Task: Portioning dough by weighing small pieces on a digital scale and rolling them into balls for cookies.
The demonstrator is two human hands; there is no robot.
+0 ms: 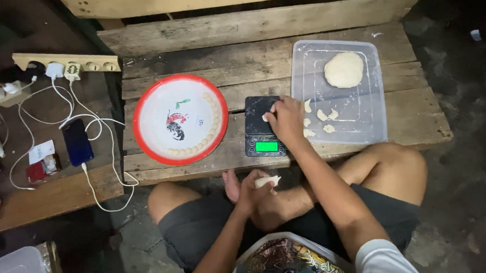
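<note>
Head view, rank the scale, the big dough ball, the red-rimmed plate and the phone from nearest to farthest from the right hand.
From the right hand:
1. Scale, directly under the hand, its fingers on a bit of dough on the platform.
2. Dough ball, up and right, in the clear lid.
3. Plate, to the left on the pallet.
4. Phone, far left on the lower board.

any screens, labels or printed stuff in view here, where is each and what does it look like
Scale display: small lit green rectangle at the front edge of the black kitchen scale, just below the right hand.
Phone: dark blue slab, screen off, left bench, white cable plugged in.
Card: small white paper beside the phone.
Red packet: small, flat, just below the card.
Round tray: white, red rim, printed rooster picture.
</note>
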